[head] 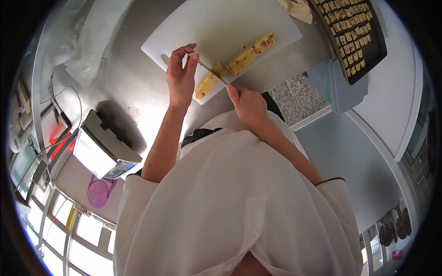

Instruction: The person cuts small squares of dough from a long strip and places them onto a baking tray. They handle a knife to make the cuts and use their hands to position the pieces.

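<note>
A knife (206,67) lies slantwise across a yellow dough log studded with dark bits, on a white cutting board (207,24). My right hand (249,105) is closed round its handle near the board's lower edge. My left hand (182,70) pinches the blade's far end between thumb and fingers. Below the blade is one length of dough (206,86); a short piece (219,67) sits right at the blade. A longer length of the dough log (250,54) extends up to the right, close to that piece.
A dark baking tray (374,55) with rows of small dough slices stands at the upper right, above a grey plastic bin (348,86). A cloth (297,9) lies beside the board. Plastic sheeting (100,34) and a digital scale (103,148) are at left on the metal table (134,62).
</note>
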`<state>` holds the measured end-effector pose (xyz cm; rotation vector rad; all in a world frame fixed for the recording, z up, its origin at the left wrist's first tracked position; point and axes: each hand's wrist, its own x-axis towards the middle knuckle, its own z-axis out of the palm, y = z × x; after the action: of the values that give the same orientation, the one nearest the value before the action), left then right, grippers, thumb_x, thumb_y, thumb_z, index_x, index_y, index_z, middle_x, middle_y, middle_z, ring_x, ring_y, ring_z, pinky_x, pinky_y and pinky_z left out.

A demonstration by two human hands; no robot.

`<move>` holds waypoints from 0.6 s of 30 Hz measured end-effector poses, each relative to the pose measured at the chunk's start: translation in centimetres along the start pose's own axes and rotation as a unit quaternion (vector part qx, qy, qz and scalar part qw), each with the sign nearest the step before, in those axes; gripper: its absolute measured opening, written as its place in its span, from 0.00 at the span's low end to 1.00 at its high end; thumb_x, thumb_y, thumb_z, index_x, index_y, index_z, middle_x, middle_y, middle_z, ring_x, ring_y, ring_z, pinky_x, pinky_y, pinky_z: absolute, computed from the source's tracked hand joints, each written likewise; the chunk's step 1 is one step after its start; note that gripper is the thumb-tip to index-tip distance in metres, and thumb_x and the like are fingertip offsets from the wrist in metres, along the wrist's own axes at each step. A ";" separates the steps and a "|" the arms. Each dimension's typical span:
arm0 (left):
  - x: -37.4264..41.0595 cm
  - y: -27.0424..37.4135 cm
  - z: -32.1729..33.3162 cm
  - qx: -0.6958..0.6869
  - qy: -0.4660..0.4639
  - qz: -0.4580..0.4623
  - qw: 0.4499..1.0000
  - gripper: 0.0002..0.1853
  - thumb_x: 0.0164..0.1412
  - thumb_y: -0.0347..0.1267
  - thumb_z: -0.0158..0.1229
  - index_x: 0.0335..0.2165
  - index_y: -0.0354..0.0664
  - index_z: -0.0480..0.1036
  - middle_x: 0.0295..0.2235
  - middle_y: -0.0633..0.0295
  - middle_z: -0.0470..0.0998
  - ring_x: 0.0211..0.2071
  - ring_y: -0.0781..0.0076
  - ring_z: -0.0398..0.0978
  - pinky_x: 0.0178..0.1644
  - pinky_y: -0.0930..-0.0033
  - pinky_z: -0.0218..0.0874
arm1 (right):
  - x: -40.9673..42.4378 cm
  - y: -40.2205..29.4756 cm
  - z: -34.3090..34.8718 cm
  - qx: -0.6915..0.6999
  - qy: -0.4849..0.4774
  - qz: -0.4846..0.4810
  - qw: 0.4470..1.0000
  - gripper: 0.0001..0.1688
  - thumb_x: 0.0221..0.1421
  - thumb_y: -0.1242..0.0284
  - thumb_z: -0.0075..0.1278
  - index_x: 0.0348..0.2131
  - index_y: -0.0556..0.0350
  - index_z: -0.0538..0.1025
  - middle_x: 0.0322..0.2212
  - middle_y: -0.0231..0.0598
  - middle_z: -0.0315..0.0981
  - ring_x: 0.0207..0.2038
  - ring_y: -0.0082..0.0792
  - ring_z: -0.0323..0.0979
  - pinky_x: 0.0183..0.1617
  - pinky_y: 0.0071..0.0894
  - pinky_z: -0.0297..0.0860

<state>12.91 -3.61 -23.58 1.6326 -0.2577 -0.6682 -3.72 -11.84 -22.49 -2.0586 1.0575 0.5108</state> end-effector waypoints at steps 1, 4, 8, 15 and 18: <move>0.0 0.2 -0.1 0.008 -0.003 0.003 1.000 0.08 0.63 0.27 0.54 0.40 0.37 0.68 0.48 0.55 0.72 0.47 0.75 0.68 0.52 0.72 0.61 | 0.1 0.1 0.1 0.004 0.000 -0.006 1.000 0.39 0.62 0.44 0.33 0.20 0.60 0.74 0.18 0.53 0.73 0.26 0.58 0.72 0.31 0.51 0.68; -0.2 0.6 -0.5 0.018 -0.004 0.014 1.000 0.08 0.63 0.27 0.54 0.40 0.37 0.68 0.48 0.55 0.72 0.47 0.75 0.68 0.52 0.72 0.61 | 0.0 0.6 0.0 0.012 0.005 -0.028 1.000 0.39 0.62 0.44 0.33 0.21 0.60 0.74 0.18 0.53 0.73 0.25 0.58 0.72 0.30 0.51 0.68; -1.6 2.2 -0.9 0.010 0.001 0.021 1.000 0.07 0.63 0.28 0.54 0.40 0.39 0.68 0.49 0.56 0.72 0.50 0.72 0.67 0.56 0.69 0.56 | -1.3 0.5 -0.4 0.030 0.021 -0.053 0.998 0.38 0.62 0.45 0.34 0.21 0.60 0.74 0.18 0.51 0.73 0.25 0.57 0.72 0.30 0.51 0.67; -2.2 2.6 -1.3 0.034 0.001 0.059 0.998 0.08 0.63 0.28 0.54 0.39 0.38 0.68 0.49 0.55 0.72 0.41 0.80 0.69 0.36 0.79 0.63 | -2.3 0.4 -0.3 0.037 0.078 -0.100 0.991 0.40 0.61 0.44 0.37 0.15 0.61 0.72 0.12 0.52 0.69 0.17 0.53 0.71 0.22 0.46 0.69; -2.1 2.7 -1.1 0.031 0.000 0.051 0.998 0.08 0.63 0.29 0.55 0.39 0.39 0.68 0.48 0.56 0.72 0.39 0.82 0.69 0.32 0.81 0.62 | -2.3 0.5 -0.1 0.034 0.092 -0.104 0.990 0.40 0.61 0.44 0.36 0.14 0.61 0.72 0.12 0.52 0.69 0.16 0.52 0.71 0.21 0.46 0.68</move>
<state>12.38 -2.09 -20.40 1.6673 -0.3627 -0.5884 -5.45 -10.95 -21.17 -2.1551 0.9356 0.1802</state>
